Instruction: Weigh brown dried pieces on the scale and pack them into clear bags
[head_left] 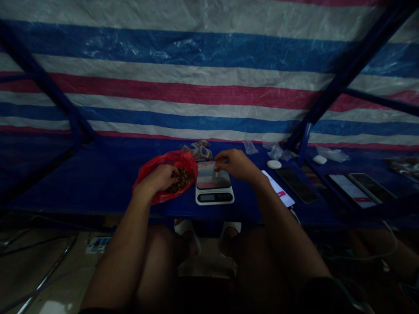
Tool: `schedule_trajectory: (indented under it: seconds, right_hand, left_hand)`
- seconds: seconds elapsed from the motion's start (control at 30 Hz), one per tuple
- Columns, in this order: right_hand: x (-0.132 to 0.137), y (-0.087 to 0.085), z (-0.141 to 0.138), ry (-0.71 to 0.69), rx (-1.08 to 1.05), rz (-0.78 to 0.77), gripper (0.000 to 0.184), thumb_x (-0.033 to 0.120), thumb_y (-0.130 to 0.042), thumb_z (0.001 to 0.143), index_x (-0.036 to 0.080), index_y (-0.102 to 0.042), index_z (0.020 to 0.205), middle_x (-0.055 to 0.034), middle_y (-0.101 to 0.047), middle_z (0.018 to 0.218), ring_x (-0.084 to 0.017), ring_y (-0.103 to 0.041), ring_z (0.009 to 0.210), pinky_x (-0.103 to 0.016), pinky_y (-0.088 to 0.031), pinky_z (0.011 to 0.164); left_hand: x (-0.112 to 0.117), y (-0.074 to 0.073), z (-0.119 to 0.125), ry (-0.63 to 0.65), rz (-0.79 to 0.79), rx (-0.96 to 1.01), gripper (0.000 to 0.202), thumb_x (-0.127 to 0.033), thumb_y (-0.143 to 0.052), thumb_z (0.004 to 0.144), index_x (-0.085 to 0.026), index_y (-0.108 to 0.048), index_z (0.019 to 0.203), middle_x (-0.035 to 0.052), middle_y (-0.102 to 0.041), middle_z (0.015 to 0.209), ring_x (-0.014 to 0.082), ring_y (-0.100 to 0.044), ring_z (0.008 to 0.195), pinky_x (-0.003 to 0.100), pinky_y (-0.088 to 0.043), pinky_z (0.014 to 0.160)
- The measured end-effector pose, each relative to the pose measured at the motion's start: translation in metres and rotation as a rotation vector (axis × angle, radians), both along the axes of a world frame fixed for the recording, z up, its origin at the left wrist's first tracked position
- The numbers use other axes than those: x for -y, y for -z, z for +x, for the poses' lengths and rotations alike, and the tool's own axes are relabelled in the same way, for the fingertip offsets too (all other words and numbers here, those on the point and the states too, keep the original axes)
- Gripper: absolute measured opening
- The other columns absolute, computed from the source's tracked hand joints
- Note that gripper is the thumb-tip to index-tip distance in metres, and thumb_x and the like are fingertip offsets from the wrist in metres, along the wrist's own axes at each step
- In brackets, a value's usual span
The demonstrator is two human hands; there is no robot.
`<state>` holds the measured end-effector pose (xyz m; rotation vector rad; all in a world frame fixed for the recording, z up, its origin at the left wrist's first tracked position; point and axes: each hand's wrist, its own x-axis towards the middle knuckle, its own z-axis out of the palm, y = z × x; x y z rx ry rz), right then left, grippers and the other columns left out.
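Observation:
My left hand (pixel 163 176) reaches into a red plastic bag (pixel 142 171), its fingers curled among small brown pieces (pixel 183 179) that look dried. The fingertips are partly hidden there. To the right of the bag lies a white digital scale (pixel 215 196) with a shiny metal top; its display is too dark to read. Over the scale my right hand (pixel 231 161) is bent down, thumb and fingers pinched at the rim of a small clear container (pixel 217 172). What the container holds is too small to make out.
Filled clear bags (pixel 199 150) lie behind the scale. Thin clear bags (pixel 250 147), a white rounded case (pixel 274 164), a lit phone (pixel 278 188) and a dark phone (pixel 297 185) are to the right. Blue metal bars (pixel 330 93) frame the striped sheet (pixel 196 93) behind the blue table (pixel 108 174).

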<state>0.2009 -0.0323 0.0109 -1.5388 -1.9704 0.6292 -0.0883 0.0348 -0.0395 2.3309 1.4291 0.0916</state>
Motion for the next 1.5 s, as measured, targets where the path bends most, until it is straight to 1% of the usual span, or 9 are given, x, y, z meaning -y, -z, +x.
schedule_trajectory:
  seconds: [0.17,0.3,0.4,0.53,0.77,0.9,1.07,1.23,1.5]
  right_hand:
    - [0.003,-0.005,0.002,0.034,0.107,0.082,0.025,0.025,-0.056,0.097,0.015,-0.079,0.096,-0.0085,-0.080,0.095,-0.018,-0.072,0.082,-0.027,-0.049,0.072]
    - [0.002,-0.004,0.009,0.041,0.158,0.042,0.027,0.025,-0.054,0.098,0.014,-0.079,0.097,-0.0089,-0.080,0.098,-0.018,-0.071,0.083,-0.025,-0.047,0.071]
    - [-0.001,0.002,0.017,0.050,0.187,-0.014,0.025,0.017,-0.055,0.093,0.013,-0.077,0.105,-0.0100,-0.079,0.107,-0.019,-0.072,0.092,-0.024,-0.049,0.077]
    - [-0.003,0.009,0.023,0.029,0.245,-0.069,0.033,0.012,-0.056,0.089,0.013,-0.074,0.116,-0.0117,-0.078,0.115,-0.021,-0.072,0.100,-0.023,-0.050,0.080]
    - [0.005,0.006,0.016,-0.003,0.190,-0.276,0.045,0.020,-0.074,0.083,0.013,-0.066,0.127,-0.0104,-0.079,0.105,-0.020,-0.074,0.086,-0.023,-0.052,0.067]
    - [0.004,0.006,0.011,-0.003,0.186,-0.258,0.038,0.022,-0.075,0.085,0.013,-0.065,0.121,-0.0105,-0.078,0.105,-0.020,-0.073,0.086,-0.024,-0.050,0.067]
    - [0.003,0.011,0.007,0.000,0.150,-0.249,0.024,0.021,-0.072,0.088,0.014,-0.068,0.111,-0.0098,-0.078,0.101,-0.018,-0.072,0.080,-0.023,-0.047,0.062]
    - [0.004,0.011,0.001,0.005,0.166,-0.213,0.025,0.022,-0.073,0.087,0.014,-0.069,0.110,-0.0106,-0.078,0.102,-0.019,-0.072,0.084,-0.023,-0.047,0.065]
    - [0.001,0.021,0.002,-0.040,0.157,-0.133,0.026,0.018,-0.073,0.085,0.014,-0.069,0.110,-0.0092,-0.079,0.102,-0.019,-0.072,0.086,-0.023,-0.047,0.069]
  left_hand:
    - [0.003,-0.005,-0.002,-0.031,-0.017,0.027,0.023,-0.023,-0.063,0.084,-0.019,-0.079,0.100,0.0084,-0.081,0.096,0.0216,-0.075,0.081,0.027,-0.055,0.073]
    - [0.004,-0.008,-0.005,-0.063,-0.020,0.097,0.022,-0.036,-0.071,0.082,-0.023,-0.080,0.096,0.0060,-0.082,0.088,0.0223,-0.075,0.081,0.026,-0.056,0.073]
    - [0.006,-0.014,-0.006,-0.095,0.002,0.114,0.023,-0.041,-0.071,0.083,-0.024,-0.081,0.093,0.0051,-0.082,0.090,0.0223,-0.075,0.083,0.025,-0.055,0.071]
    - [0.010,-0.020,-0.005,-0.091,0.024,0.126,0.018,-0.035,-0.066,0.086,-0.023,-0.079,0.092,0.0033,-0.082,0.096,0.0201,-0.075,0.083,0.024,-0.054,0.071]
    - [0.015,-0.029,0.002,-0.020,0.013,0.164,0.018,-0.028,-0.064,0.087,-0.020,-0.078,0.095,0.0046,-0.081,0.101,0.0212,-0.075,0.089,0.026,-0.055,0.075]
    - [0.019,-0.037,0.008,0.013,0.000,0.236,0.020,-0.034,-0.065,0.088,-0.021,-0.078,0.097,0.0024,-0.082,0.100,0.0211,-0.075,0.088,0.027,-0.055,0.078]
    - [0.025,-0.052,0.030,0.079,0.067,0.262,0.023,-0.036,-0.066,0.090,-0.022,-0.080,0.103,0.0009,-0.081,0.104,0.0210,-0.073,0.093,0.028,-0.055,0.085]
    - [0.026,-0.064,0.071,0.229,0.144,0.291,0.022,-0.027,-0.066,0.091,-0.020,-0.080,0.108,0.0032,-0.081,0.107,0.0212,-0.073,0.097,0.029,-0.054,0.089]
    - [0.025,-0.053,0.109,0.345,0.153,0.224,0.021,-0.016,-0.063,0.091,-0.019,-0.081,0.101,0.0082,-0.080,0.101,0.0237,-0.072,0.095,0.033,-0.052,0.088]
